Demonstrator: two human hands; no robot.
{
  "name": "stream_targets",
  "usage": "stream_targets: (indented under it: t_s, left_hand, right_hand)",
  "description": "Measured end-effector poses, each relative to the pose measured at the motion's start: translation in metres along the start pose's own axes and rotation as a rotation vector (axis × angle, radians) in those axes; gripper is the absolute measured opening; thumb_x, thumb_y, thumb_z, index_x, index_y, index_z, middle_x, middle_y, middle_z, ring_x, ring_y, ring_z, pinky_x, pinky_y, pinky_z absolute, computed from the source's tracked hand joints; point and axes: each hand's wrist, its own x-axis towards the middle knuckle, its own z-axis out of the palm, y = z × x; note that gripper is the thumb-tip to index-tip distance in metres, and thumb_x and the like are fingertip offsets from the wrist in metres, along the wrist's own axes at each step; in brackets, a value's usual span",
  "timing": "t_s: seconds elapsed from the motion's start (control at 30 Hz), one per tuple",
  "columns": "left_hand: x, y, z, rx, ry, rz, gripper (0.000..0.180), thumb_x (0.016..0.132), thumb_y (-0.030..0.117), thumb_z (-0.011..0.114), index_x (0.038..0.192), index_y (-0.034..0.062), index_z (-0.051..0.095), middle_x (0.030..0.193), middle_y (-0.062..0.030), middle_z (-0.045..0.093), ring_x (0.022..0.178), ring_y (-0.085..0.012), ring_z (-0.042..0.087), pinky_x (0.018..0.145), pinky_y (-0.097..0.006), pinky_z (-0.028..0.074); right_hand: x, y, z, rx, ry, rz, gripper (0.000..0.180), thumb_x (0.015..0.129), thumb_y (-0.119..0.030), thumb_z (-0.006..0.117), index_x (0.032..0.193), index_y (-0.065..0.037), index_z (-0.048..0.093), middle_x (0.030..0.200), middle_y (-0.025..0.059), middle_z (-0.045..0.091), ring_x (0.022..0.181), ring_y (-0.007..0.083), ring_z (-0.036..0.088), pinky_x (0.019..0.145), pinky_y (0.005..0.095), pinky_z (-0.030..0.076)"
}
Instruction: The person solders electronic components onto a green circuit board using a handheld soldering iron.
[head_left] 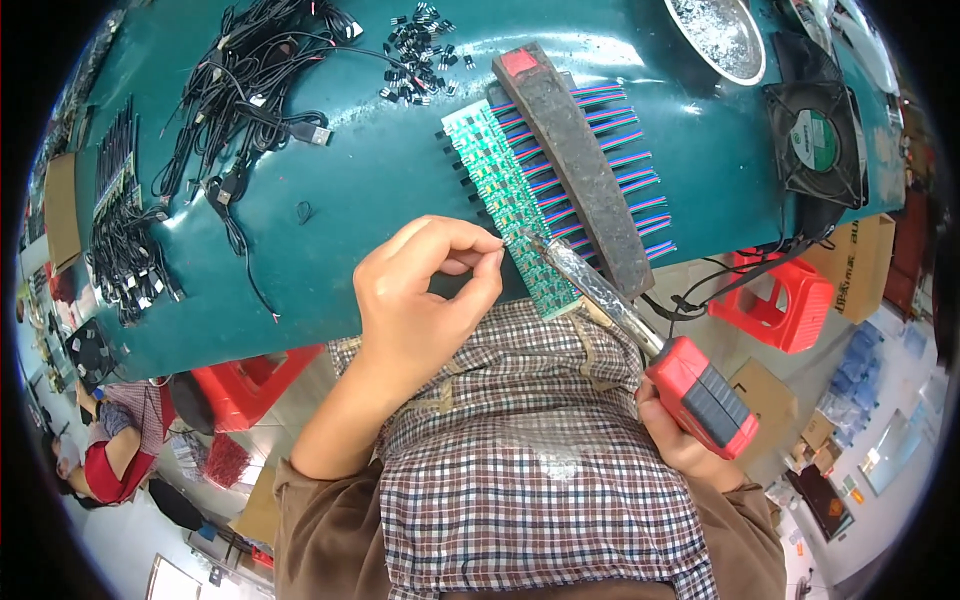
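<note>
Soldering iron (640, 335), red-handled, gripped in my closed right hand (680, 440), tip resting on the green circuit board (510, 205) just beyond my left hand (420, 300), whose pinched fingertips hold something too thin to identify. Beyond: striped ribbon wires (630, 165) under a dark bar (575, 160) on the bench (380, 170).

The left hand (425, 290) pinches something too thin to make out at the near end of a green circuit board strip (510, 205). The right hand (680, 440) grips a red-handled soldering iron (640, 330), its tip touching that board beside a dark bar (580, 165) lying across coloured wires (625, 160) on the teal table (380, 170).
</note>
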Motion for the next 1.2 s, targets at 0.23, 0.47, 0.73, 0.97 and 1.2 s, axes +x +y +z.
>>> stream_targets:
  t_s: [0.23, 0.47, 0.73, 0.97, 1.2]
  left_hand:
    - [0.001, -0.004, 0.001, 0.007, 0.009, 0.018, 0.014, 0.074, -0.006, 0.075, 0.084, 0.0028, 0.069, 0.081, -0.0063, 0.071, 0.07, -0.0139, 0.071, 0.063, -0.025, 0.058]
    - [0.0, -0.005, 0.001, 0.006, 0.007, 0.02, 0.016, 0.073, -0.006, 0.075, 0.084, 0.0037, 0.069, 0.08, -0.0058, 0.07, 0.069, -0.014, 0.071, 0.062, -0.025, 0.057]
    - [0.001, -0.004, 0.001, 0.012, 0.005, 0.012, 0.015, 0.073, -0.005, 0.075, 0.084, 0.0035, 0.07, 0.079, -0.006, 0.07, 0.069, -0.0144, 0.071, 0.062, -0.025, 0.057]
    - [0.002, -0.003, -0.001, 0.018, -0.03, 0.001, 0.015, 0.075, -0.007, 0.074, 0.086, 0.0013, 0.071, 0.083, -0.0068, 0.07, 0.072, -0.0132, 0.071, 0.064, -0.024, 0.058]
    - [0.001, -0.002, -0.003, 0.02, -0.052, -0.013, 0.015, 0.076, -0.01, 0.072, 0.088, -0.0011, 0.072, 0.085, -0.0071, 0.07, 0.075, -0.0118, 0.071, 0.066, -0.022, 0.058]
  right_hand:
    - [0.008, -0.004, 0.001, -0.018, -0.034, 0.041, 0.025, 0.07, -0.001, 0.077, 0.094, 0.001, 0.066, 0.082, 0.0116, 0.064, 0.068, 0.0292, 0.064, 0.06, 0.0367, 0.052]
    - [0.011, -0.005, 0.002, 0.041, -0.044, 0.087, 0.022, 0.07, 0.0, 0.077, 0.089, 0.001, 0.065, 0.079, 0.0109, 0.063, 0.067, 0.0287, 0.063, 0.059, 0.0362, 0.051]
    - [0.008, 0.0, 0.004, 0.019, -0.038, 0.073, 0.023, 0.069, 0.0, 0.077, 0.087, 0.001, 0.064, 0.077, 0.0106, 0.061, 0.066, 0.029, 0.063, 0.057, 0.0363, 0.051]
    - [0.005, -0.003, 0.002, -0.048, -0.022, 0.056, 0.023, 0.067, 0.002, 0.075, 0.087, 0.001, 0.064, 0.077, 0.011, 0.061, 0.065, 0.0284, 0.062, 0.056, 0.0354, 0.05]
    - [0.01, -0.002, 0.003, -0.086, -0.011, -0.032, 0.024, 0.065, 0.005, 0.074, 0.087, 0.001, 0.064, 0.075, 0.0108, 0.061, 0.061, 0.0275, 0.062, 0.055, 0.0338, 0.051]
